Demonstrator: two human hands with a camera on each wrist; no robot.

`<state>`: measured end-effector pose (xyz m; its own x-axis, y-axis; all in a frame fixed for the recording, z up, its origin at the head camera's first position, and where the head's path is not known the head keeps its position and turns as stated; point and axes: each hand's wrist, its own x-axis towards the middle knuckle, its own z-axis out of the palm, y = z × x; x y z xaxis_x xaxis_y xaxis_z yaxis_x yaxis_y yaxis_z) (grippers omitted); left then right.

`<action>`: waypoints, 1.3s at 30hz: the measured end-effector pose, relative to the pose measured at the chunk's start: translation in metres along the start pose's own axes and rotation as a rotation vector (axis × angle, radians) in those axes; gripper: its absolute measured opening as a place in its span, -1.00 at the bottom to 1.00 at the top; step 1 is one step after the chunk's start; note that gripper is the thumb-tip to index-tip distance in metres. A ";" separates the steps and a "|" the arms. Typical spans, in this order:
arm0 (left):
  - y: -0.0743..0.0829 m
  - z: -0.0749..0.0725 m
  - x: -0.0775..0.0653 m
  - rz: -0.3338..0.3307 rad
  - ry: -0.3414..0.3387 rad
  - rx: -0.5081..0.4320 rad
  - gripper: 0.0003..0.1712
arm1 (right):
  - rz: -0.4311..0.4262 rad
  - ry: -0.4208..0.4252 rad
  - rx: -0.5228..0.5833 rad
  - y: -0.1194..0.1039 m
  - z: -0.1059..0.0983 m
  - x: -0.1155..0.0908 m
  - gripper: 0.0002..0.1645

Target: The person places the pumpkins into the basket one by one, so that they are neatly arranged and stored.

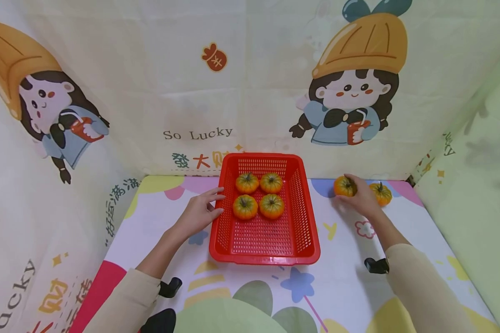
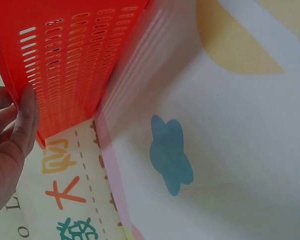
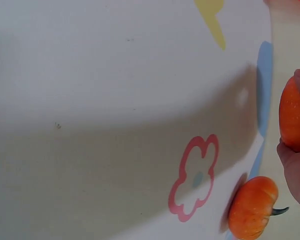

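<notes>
Red perforated plastic forms the one rectangular basket (image 1: 264, 260), the landmark here. Six small, round, ribbed orange pumpkins with green-tinged tops show in all. Four pumpkins (image 1: 271, 206) sit inside the basket, two rows of two, in its far half and toward its left side. Well apart to the basket's right, the right hand (image 1: 360, 196) is clamped on one pumpkin (image 1: 342, 187), thumb and fingers around it; one more pumpkin (image 1: 381, 194) lies just beyond that hand, farther right of the basket. The left hand (image 1: 197, 212), fingers apart, touches the basket's left rim. Two printed figures in orange hats (image 1: 360, 46) show on the pale fabric wall (image 1: 271, 115) behind the basket. One pink-red flower outline (image 3: 210, 185) is printed on the white tabletop (image 3: 115, 75), right of the basket.
</notes>
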<state>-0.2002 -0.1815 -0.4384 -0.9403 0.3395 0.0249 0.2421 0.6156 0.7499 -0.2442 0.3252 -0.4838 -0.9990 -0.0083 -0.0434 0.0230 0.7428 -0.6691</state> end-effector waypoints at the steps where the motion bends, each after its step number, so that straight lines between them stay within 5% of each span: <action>1: 0.000 0.000 0.000 0.001 0.002 0.001 -0.47 | -0.014 0.005 -0.003 -0.002 -0.001 -0.001 0.04; 23: 0.001 0.000 -0.002 -0.003 -0.004 0.000 -0.46 | -0.221 -0.009 -0.038 -0.060 -0.011 -0.035 -0.01; 39: 0.001 0.000 -0.001 -0.005 -0.004 0.000 -0.44 | -0.387 -0.141 0.016 -0.112 0.006 -0.042 -0.04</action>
<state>-0.1988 -0.1812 -0.4372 -0.9406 0.3391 0.0187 0.2374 0.6172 0.7502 -0.2044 0.2385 -0.4116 -0.9192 -0.3773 0.1132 -0.3516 0.6565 -0.6674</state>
